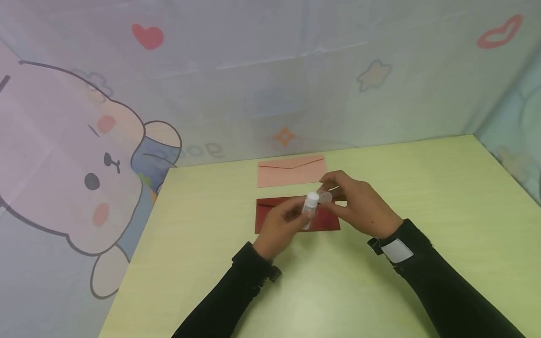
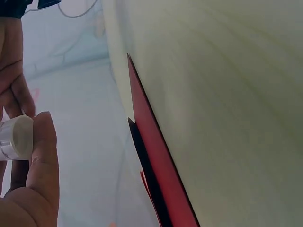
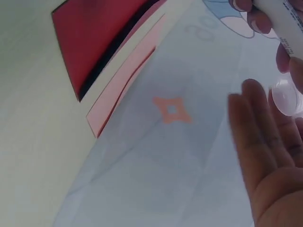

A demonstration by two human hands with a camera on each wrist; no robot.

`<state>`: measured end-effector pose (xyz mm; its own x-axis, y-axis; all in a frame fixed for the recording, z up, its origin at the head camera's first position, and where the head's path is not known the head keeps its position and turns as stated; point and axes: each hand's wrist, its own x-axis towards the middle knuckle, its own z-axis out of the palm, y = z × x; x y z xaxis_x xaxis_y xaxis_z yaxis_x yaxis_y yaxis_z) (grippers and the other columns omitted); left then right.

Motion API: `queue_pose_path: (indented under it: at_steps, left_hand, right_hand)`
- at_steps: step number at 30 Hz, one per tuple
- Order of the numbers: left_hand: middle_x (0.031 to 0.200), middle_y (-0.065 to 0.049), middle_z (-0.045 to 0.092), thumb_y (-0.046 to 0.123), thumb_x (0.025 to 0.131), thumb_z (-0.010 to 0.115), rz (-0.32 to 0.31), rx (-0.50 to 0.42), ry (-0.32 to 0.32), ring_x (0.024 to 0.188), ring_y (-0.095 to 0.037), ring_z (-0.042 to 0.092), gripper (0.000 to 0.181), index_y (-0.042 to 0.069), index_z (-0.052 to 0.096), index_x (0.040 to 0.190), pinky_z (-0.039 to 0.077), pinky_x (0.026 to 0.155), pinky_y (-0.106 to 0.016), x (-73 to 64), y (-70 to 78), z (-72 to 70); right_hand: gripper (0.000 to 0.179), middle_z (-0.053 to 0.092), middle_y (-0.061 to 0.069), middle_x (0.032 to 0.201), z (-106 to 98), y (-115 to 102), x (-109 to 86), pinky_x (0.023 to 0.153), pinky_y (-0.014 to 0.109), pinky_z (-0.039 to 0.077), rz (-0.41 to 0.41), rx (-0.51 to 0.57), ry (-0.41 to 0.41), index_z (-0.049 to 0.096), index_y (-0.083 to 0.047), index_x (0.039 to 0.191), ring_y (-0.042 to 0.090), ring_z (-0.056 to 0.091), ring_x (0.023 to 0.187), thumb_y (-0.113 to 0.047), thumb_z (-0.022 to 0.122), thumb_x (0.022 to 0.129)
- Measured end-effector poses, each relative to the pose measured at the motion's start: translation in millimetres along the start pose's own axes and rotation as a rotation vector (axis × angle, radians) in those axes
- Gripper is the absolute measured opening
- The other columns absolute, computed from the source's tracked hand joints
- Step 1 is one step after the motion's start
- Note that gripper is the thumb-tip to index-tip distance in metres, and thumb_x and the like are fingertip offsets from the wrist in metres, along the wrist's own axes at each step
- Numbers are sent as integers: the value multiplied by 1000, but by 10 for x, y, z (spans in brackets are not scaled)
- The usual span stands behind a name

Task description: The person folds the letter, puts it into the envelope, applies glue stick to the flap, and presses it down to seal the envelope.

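My left hand (image 1: 276, 227) grips a small white glue stick (image 1: 312, 200) with its white end pointing up. In the right wrist view, small printed text shows along the white glue stick tube (image 3: 285, 26). Close beside it, my right hand (image 1: 361, 206) pinches a clear cap (image 1: 325, 196) between thumb and fingers, apart from the tube's body. Both hands are over a dark red envelope (image 1: 264, 219), which they partly cover. The left wrist view shows the glue stick's round end (image 2: 21, 137) against the fingers.
Behind the red envelope lies a pink envelope (image 1: 291, 174), its pointed flap line toward the back. Both are on a pale yellow-green table (image 1: 203, 244). A printed cloth (image 1: 236, 84) hangs along the table's back edge and sides.
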<state>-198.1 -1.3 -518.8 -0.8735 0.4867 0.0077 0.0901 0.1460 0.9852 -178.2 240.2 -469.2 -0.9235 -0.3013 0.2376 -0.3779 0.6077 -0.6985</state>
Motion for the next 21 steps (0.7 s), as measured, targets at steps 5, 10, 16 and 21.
queue_pose_path:
  at_steps: [5,10,16,21]
  left_hand:
    - [136,-16,77,22,114,72,10,61,-6,121,-36,77,42,16,69,155,69,100,-37,2,0,-31]
    - [134,-8,79,27,114,71,15,181,-7,118,-26,77,41,22,70,155,65,95,-30,-4,0,-54]
    - [133,-6,77,27,113,73,62,307,-2,107,-25,72,40,21,72,153,59,87,-28,-4,24,-49]
    - [131,-11,77,22,112,74,112,427,21,105,-20,67,35,11,75,145,58,91,-28,-27,51,-27]
  right_hand:
    - [32,84,6,121,-20,-8,-7,96,51,70,-41,-11,57,73,-10,126,27,87,106,-6,89,98]
    - [41,86,4,122,-39,10,-12,91,43,71,-204,-74,121,83,-10,128,21,85,99,1,93,90]
    - [45,86,3,127,-24,15,0,95,26,67,-330,-100,76,83,-9,132,24,82,113,11,87,91]
    - [41,85,0,122,42,23,-2,92,30,67,-398,-111,74,83,-8,126,20,81,108,13,86,91]
